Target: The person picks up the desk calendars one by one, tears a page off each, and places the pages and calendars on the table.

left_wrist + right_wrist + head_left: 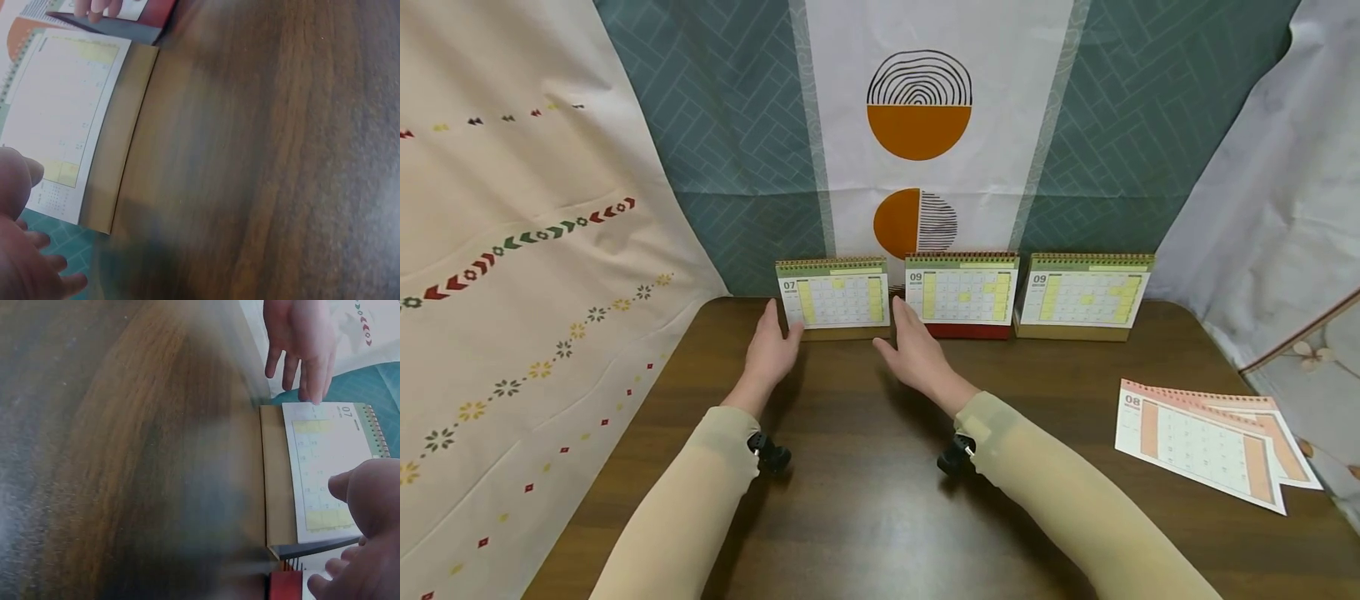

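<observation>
Three spiral-bound desk calendars stand in a row along the back of the table. The leftmost, a green-topped calendar (pixel 841 302) on a tan base, shows page 07. At its left edge is my left hand (pixel 771 350), fingers straight and thumb spread in front of the page. My right hand (pixel 917 350) is at its right edge, fingers extended toward the gap before the red-based calendar (pixel 961 298), which shows 09. In the right wrist view, both hands flank the 07 calendar (pixel 322 469). Neither hand has its fingers curled round anything.
A third calendar (pixel 1082 302), tan-based and showing 09, stands at the right of the row. Loose calendar sheets (pixel 1202 442), the top one marked 08, overlap on the table's right side. A patterned cloth (pixel 745 150) hangs behind the dark wooden table (pixel 865 500).
</observation>
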A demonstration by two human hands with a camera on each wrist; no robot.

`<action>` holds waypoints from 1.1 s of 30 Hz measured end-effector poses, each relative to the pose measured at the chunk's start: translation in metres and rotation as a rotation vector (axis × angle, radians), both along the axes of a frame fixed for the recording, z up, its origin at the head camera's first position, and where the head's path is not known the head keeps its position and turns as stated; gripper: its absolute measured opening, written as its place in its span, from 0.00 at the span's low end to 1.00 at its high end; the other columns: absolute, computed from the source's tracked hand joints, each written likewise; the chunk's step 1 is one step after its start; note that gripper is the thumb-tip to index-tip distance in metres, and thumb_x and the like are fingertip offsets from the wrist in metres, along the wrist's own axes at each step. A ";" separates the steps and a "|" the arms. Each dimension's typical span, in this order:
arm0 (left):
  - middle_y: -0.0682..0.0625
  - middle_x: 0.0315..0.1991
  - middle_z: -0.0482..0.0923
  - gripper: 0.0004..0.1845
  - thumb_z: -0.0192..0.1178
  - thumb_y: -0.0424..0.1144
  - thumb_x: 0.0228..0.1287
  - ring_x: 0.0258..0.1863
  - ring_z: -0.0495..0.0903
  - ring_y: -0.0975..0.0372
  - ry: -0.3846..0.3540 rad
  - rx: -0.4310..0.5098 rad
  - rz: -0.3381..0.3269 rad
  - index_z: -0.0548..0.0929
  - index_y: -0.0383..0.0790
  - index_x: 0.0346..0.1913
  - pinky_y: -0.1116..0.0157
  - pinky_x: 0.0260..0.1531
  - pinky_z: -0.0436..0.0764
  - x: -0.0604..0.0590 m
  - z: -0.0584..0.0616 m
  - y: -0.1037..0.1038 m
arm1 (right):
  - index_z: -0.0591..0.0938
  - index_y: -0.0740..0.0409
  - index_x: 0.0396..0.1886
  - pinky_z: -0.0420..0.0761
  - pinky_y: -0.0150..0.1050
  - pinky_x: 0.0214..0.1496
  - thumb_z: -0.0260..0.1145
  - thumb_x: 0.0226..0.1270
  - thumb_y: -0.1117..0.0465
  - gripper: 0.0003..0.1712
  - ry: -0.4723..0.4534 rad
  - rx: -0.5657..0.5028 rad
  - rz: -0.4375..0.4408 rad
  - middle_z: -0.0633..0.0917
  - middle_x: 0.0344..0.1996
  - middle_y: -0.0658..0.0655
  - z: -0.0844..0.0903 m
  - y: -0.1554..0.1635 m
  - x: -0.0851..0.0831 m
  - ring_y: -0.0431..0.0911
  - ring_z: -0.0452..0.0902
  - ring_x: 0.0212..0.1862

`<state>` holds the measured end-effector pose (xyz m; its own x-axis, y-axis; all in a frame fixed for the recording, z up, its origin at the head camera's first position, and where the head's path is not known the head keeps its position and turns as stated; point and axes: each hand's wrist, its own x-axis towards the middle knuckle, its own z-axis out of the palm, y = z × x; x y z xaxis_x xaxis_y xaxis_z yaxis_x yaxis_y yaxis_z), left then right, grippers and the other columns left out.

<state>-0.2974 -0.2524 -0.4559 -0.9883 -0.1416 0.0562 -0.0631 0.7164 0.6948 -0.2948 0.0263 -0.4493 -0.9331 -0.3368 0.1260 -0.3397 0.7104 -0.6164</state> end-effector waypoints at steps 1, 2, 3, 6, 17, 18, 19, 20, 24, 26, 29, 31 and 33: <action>0.31 0.89 0.43 0.44 0.50 0.49 0.90 0.87 0.47 0.40 -0.002 0.002 -0.002 0.39 0.32 0.90 0.42 0.83 0.53 -0.001 0.000 0.000 | 0.46 0.63 0.91 0.57 0.53 0.85 0.64 0.87 0.48 0.52 -0.001 -0.004 0.001 0.50 0.90 0.64 0.000 0.000 0.000 0.56 0.48 0.88; 0.31 0.89 0.43 0.44 0.49 0.50 0.90 0.87 0.47 0.41 -0.005 0.005 -0.003 0.39 0.32 0.90 0.43 0.83 0.53 -0.001 -0.001 0.000 | 0.46 0.64 0.91 0.57 0.53 0.85 0.64 0.88 0.48 0.52 -0.003 -0.007 0.003 0.50 0.90 0.64 0.000 -0.001 -0.001 0.56 0.48 0.88; 0.32 0.89 0.43 0.44 0.49 0.50 0.90 0.87 0.47 0.41 -0.009 0.010 -0.005 0.38 0.32 0.90 0.43 0.83 0.53 -0.002 -0.001 0.000 | 0.46 0.64 0.91 0.57 0.53 0.85 0.64 0.88 0.48 0.51 -0.004 -0.009 0.005 0.50 0.90 0.65 0.000 -0.001 -0.002 0.56 0.49 0.88; 0.33 0.89 0.44 0.44 0.49 0.50 0.90 0.87 0.49 0.41 -0.022 0.020 -0.006 0.38 0.32 0.90 0.42 0.82 0.54 -0.002 -0.002 0.000 | 0.46 0.65 0.91 0.58 0.54 0.85 0.64 0.88 0.49 0.51 -0.007 -0.011 0.010 0.51 0.89 0.66 -0.001 -0.003 -0.003 0.57 0.50 0.88; 0.31 0.86 0.57 0.39 0.48 0.49 0.91 0.85 0.57 0.40 -0.035 0.046 -0.032 0.46 0.34 0.89 0.41 0.80 0.60 -0.003 -0.002 0.000 | 0.45 0.62 0.91 0.58 0.56 0.85 0.64 0.87 0.46 0.53 -0.114 -0.116 0.017 0.53 0.89 0.65 -0.015 -0.007 -0.024 0.57 0.52 0.87; 0.31 0.85 0.58 0.38 0.48 0.49 0.91 0.84 0.58 0.40 -0.033 0.049 -0.033 0.49 0.34 0.89 0.41 0.80 0.60 -0.002 -0.002 0.000 | 0.45 0.62 0.91 0.57 0.56 0.85 0.64 0.86 0.46 0.53 -0.136 -0.138 0.021 0.52 0.89 0.64 -0.019 -0.007 -0.029 0.57 0.51 0.88; 0.31 0.85 0.59 0.38 0.48 0.49 0.91 0.84 0.58 0.40 -0.035 0.053 -0.032 0.50 0.34 0.89 0.41 0.80 0.60 -0.002 -0.002 0.000 | 0.45 0.63 0.91 0.56 0.55 0.85 0.64 0.86 0.45 0.54 -0.142 -0.150 0.026 0.52 0.89 0.64 -0.028 -0.006 -0.036 0.56 0.51 0.88; 0.32 0.85 0.60 0.37 0.49 0.49 0.91 0.84 0.59 0.40 -0.035 0.060 -0.030 0.52 0.34 0.88 0.41 0.79 0.61 -0.001 -0.002 0.001 | 0.46 0.63 0.91 0.57 0.55 0.85 0.65 0.85 0.44 0.54 -0.149 -0.155 0.024 0.52 0.89 0.65 -0.034 -0.005 -0.042 0.57 0.52 0.87; 0.33 0.83 0.64 0.34 0.49 0.48 0.91 0.82 0.63 0.40 -0.026 0.068 -0.019 0.59 0.34 0.87 0.41 0.77 0.64 0.001 -0.002 0.001 | 0.47 0.64 0.91 0.57 0.55 0.85 0.65 0.85 0.46 0.53 -0.199 -0.168 0.026 0.54 0.89 0.66 -0.037 -0.004 -0.045 0.58 0.52 0.87; 0.32 0.81 0.66 0.32 0.49 0.47 0.91 0.80 0.65 0.40 -0.013 0.068 -0.013 0.62 0.34 0.85 0.41 0.77 0.65 0.002 -0.002 0.001 | 0.49 0.63 0.91 0.58 0.57 0.85 0.66 0.85 0.45 0.52 -0.193 -0.168 0.024 0.55 0.88 0.66 -0.037 -0.004 -0.045 0.59 0.53 0.87; 0.32 0.79 0.70 0.29 0.49 0.45 0.91 0.78 0.69 0.41 0.006 0.059 -0.004 0.66 0.33 0.83 0.42 0.75 0.67 0.003 -0.004 0.000 | 0.49 0.64 0.91 0.59 0.57 0.85 0.66 0.85 0.45 0.52 -0.179 -0.167 0.030 0.56 0.88 0.67 -0.034 -0.003 -0.041 0.59 0.54 0.87; 0.32 0.77 0.72 0.27 0.49 0.43 0.91 0.76 0.70 0.41 0.014 0.056 0.002 0.68 0.32 0.81 0.43 0.75 0.67 0.004 -0.005 -0.001 | 0.50 0.65 0.90 0.61 0.58 0.83 0.65 0.85 0.45 0.52 -0.157 -0.157 0.033 0.58 0.87 0.67 -0.033 -0.003 -0.038 0.60 0.56 0.86; 0.32 0.75 0.74 0.25 0.48 0.41 0.91 0.74 0.72 0.42 0.020 0.057 0.006 0.69 0.32 0.79 0.43 0.74 0.68 0.006 -0.006 -0.002 | 0.51 0.65 0.90 0.63 0.58 0.82 0.66 0.85 0.48 0.51 -0.166 -0.172 0.036 0.59 0.86 0.68 -0.025 -0.004 -0.030 0.61 0.59 0.85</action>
<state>-0.2916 -0.2539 -0.4619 -0.9863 -0.1508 0.0672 -0.0530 0.6749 0.7360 -0.3247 0.0223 -0.4739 -0.9335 -0.3574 0.0297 -0.2466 0.5796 -0.7767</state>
